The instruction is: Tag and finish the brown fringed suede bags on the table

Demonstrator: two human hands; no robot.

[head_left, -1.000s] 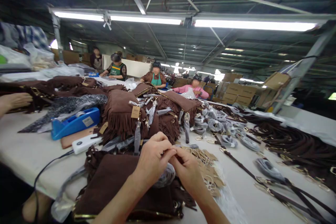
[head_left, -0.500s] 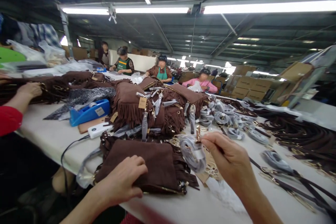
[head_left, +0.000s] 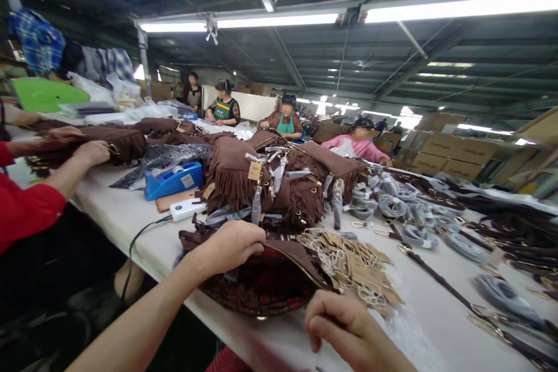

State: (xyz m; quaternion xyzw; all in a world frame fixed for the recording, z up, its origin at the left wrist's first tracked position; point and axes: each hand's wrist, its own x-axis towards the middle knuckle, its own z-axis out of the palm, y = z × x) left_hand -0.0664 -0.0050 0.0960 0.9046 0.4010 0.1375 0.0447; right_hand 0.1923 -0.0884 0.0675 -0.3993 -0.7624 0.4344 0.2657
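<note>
Bag now gaping — left hand at its rim, coil gone from right hand

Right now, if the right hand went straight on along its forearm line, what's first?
Most likely the open brown bag, at its right end, just ahead of the right hand. Depth is unclear; can't tell whether they already touch.

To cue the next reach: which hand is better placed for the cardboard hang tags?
Probably the right hand: it is closer to the cardboard hang tags, while the left hand holds the brown fringed bag open.
</note>
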